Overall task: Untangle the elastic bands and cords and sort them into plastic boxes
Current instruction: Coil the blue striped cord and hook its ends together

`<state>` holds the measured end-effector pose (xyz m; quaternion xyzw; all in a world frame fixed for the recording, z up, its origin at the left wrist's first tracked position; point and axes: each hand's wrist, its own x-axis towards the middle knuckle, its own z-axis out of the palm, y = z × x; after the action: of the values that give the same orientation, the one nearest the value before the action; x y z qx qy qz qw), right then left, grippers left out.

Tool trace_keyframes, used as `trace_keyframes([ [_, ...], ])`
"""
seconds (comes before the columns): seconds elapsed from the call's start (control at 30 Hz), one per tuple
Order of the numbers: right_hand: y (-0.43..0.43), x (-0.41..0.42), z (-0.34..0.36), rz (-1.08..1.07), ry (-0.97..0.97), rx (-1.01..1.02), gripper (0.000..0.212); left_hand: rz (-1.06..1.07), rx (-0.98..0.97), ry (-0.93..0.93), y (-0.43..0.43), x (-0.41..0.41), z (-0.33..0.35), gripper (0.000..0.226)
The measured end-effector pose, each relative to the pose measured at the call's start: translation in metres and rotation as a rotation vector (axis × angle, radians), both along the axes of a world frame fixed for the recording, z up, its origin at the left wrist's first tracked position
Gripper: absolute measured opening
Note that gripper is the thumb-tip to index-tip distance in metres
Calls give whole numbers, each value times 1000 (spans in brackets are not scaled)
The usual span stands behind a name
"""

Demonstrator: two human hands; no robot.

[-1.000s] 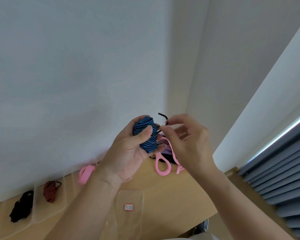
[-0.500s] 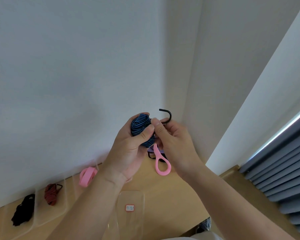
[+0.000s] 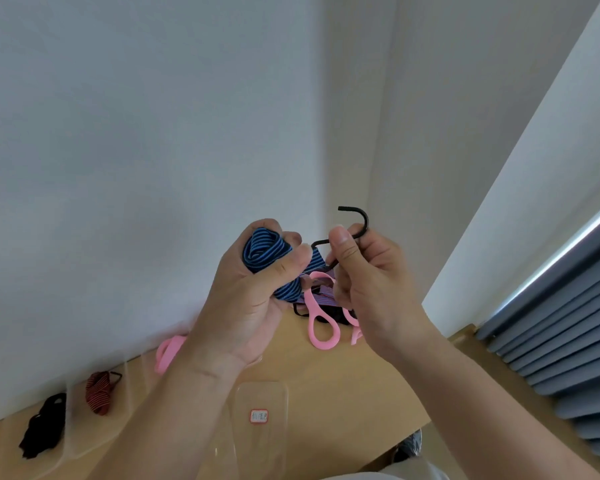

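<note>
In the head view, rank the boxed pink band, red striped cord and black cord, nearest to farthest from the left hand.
1. Pink band, just lower left of the left hand.
2. Red striped cord, farther left.
3. Black cord, far left, lowest in the view.

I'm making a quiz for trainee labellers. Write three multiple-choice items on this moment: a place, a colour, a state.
1. Where is the red striped cord? A) in a clear box by the wall B) on the blinds C) on the floor
2. What colour is the rolled cord in the left hand? A) green B) blue striped C) yellow
3. The black hook is: A) lying on the table B) inside a box C) pinched by the right hand
Answers: 1 A, it lies between the black bundle and pink band; 2 B, blue stripes show; 3 C, thumb and finger grip it.
</note>
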<state>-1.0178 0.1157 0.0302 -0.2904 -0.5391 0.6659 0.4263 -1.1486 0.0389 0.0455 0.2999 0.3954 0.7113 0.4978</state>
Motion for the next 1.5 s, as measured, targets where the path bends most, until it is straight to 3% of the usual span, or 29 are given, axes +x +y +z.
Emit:
trace_keyframes([
  [0.07, 6, 8, 3, -2, 23, -80, 37, 19, 56, 10, -6, 1, 7, 29],
  [0.13, 10, 15, 6, 29, 24, -132, 37, -3, 120, 159, -10, 7, 15, 23],
  [0.23, 7, 17, 14, 47, -59, -10, 40, -116, 89, 285, -10, 17, 18, 20],
  [0.43, -4, 2, 19, -71, -234, 316, 39, -339, -16, -52, -6, 10, 13, 17],
  [0.5, -5, -5, 14, -150, -287, 342, 39, -242, -47, -90, -5, 15, 8, 21],
  [0.67, -6, -22, -6, -373, -285, 278, 39, 386, -162, -134, 10, 42, -9, 33],
  [0.73, -7, -27, -10, -435, -258, 271, 39, 459, -120, -94, 12, 50, -12, 32],
  [0.87, -9, -27, -13, -522, -138, 291, 39, 375, -101, 0, 15, 46, -6, 19],
  [0.97, -5, -24, -12, -601, -99, 385, 39, 327, -252, 172, 18, 44, -3, 52],
  [1.03, 1, -18, -9, -663, -89, 490, 36, 204, -350, 321, 17, 42, -4, 59],
  [1.13, 9, -9, -8, -725, -110, 688, 35, -76, -322, 400, 13, 36, -2, 53],
  [1.27, 11, -2, -12, -651, -121, 797, 37, -138, -221, 503, 9, 28, 4, 32],
  [1.4, 12, 7, -7, -558, -227, 763, 37, -81, -144, 853, 1, 22, 9, 11],
  [1.5, 13, 15, 3, -463, -234, 720, 36, -41, -65, 1237, -3, 21, 12, 18],
])
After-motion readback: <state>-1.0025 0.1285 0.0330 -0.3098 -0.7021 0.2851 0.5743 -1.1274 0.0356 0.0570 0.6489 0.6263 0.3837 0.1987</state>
